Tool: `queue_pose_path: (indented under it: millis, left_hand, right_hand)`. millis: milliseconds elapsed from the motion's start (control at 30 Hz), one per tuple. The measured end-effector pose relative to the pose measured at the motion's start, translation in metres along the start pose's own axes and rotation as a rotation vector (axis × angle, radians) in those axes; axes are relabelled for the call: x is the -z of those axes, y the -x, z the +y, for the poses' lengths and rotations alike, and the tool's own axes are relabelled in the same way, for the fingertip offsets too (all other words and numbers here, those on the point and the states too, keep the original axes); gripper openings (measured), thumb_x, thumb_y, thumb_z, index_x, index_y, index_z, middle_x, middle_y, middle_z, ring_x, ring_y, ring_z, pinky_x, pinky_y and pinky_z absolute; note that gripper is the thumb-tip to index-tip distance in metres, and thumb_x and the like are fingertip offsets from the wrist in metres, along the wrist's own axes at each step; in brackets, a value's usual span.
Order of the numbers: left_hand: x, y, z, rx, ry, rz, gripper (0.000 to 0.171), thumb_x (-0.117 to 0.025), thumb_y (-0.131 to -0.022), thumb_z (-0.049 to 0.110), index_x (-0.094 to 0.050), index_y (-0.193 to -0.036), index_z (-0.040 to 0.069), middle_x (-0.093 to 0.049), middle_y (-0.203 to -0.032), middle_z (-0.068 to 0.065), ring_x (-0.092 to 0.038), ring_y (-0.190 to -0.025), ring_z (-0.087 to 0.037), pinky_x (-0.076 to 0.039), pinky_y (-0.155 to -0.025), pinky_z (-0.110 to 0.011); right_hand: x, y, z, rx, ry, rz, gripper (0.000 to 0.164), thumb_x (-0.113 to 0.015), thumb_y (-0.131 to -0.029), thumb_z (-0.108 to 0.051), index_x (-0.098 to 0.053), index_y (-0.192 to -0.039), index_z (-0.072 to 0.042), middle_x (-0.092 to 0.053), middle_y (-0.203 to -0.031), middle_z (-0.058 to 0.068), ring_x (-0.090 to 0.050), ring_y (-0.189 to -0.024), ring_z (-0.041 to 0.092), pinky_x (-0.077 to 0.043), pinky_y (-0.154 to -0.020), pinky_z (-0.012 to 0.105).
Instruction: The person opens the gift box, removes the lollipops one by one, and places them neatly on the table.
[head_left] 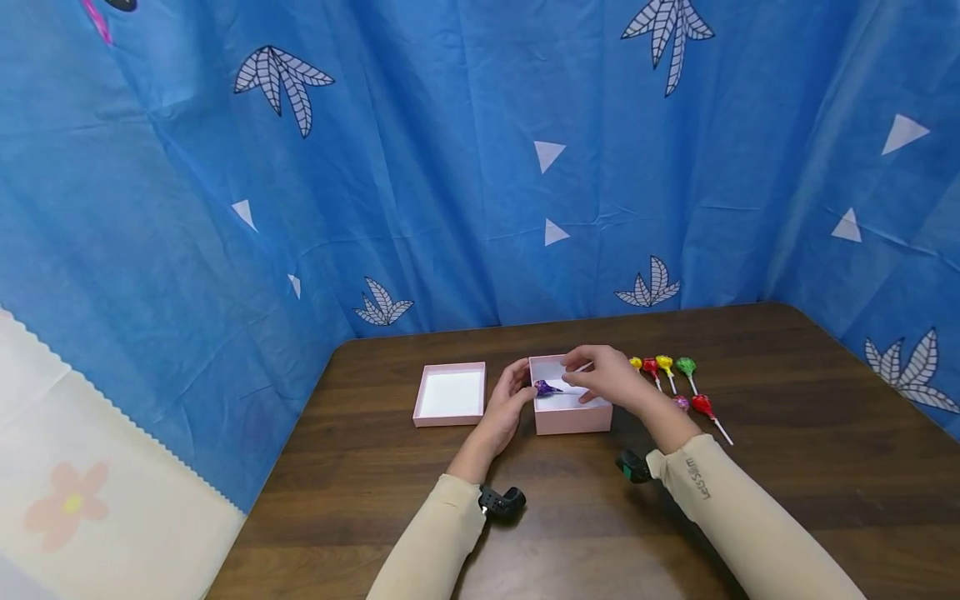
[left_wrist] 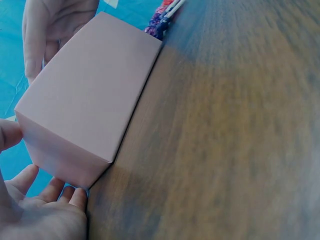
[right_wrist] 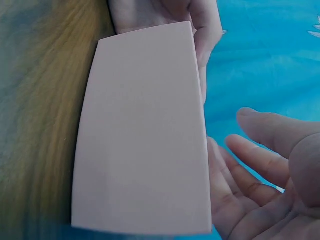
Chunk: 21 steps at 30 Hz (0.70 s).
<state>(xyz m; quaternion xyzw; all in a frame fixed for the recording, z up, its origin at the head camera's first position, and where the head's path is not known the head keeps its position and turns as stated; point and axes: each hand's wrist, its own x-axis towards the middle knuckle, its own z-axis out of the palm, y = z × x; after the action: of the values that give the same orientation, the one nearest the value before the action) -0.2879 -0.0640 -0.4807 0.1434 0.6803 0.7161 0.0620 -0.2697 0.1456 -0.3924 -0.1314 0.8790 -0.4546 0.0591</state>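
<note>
A pink box (head_left: 573, 419) with a pale interior stands uncovered on the table. In it lies a purple-wrapped lollipop (head_left: 546, 388), its white stick pointing right. My left hand (head_left: 508, 402) rests against the box's left side. In the left wrist view its fingertips touch that side low down, and the thumb lies near the top edge. My right hand (head_left: 606, 375) hovers over the right part of the box, thumb and fingers apart. Nothing shows between them in the right wrist view, where the box wall (right_wrist: 142, 130) hides the inside.
Left of the box lies its pink-rimmed lid (head_left: 452, 393), white inside facing up. Several wrapped lollipops lie to the right, among them a green one (head_left: 686, 365), a yellow one (head_left: 664, 363) and a red one (head_left: 702, 406). A blue curtain (head_left: 465, 167) hangs behind the table.
</note>
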Motion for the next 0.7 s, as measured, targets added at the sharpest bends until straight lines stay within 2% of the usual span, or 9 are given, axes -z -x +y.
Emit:
queue_pose_path:
  millis: [200, 533, 700]
  left_hand:
    - [0.0, 0.001, 0.002, 0.0, 0.007, -0.005, 0.057, -0.054, -0.098, 0.01, -0.034, -0.151, 0.011, -0.034, -0.16, -0.013, -0.026, -0.152, -0.032, -0.019, -0.127, -0.051]
    - [0.0, 0.002, 0.001, -0.006, 0.022, -0.012, 0.057, -0.053, -0.099, 0.008, -0.033, -0.152, 0.01, -0.033, -0.16, -0.013, -0.026, -0.151, -0.032, -0.02, -0.127, -0.051]
    - [0.0, 0.002, 0.002, -0.01, 0.026, -0.013, 0.057, -0.053, -0.098, 0.007, -0.033, -0.152, 0.01, -0.034, -0.159, -0.013, -0.026, -0.151, -0.032, -0.02, -0.127, -0.049]
  right_hand:
    - [-0.008, -0.014, -0.002, -0.027, 0.033, -0.063, 0.039, -0.069, -0.093, -0.014, -0.063, -0.127, 0.002, -0.066, -0.116, 0.021, -0.066, -0.099, 0.03, -0.063, -0.068, 0.032]
    - [-0.022, -0.029, -0.004, -0.059, 0.115, -0.103, 0.035, -0.068, -0.093, -0.012, -0.064, -0.125, 0.001, -0.069, -0.113, 0.017, -0.064, -0.091, 0.021, -0.062, -0.076, 0.032]
    - [-0.028, -0.034, -0.003, -0.056, 0.134, -0.121, 0.036, -0.066, -0.092, -0.007, -0.062, -0.126, 0.004, -0.068, -0.113, 0.019, -0.062, -0.087, 0.022, -0.061, -0.073, 0.031]
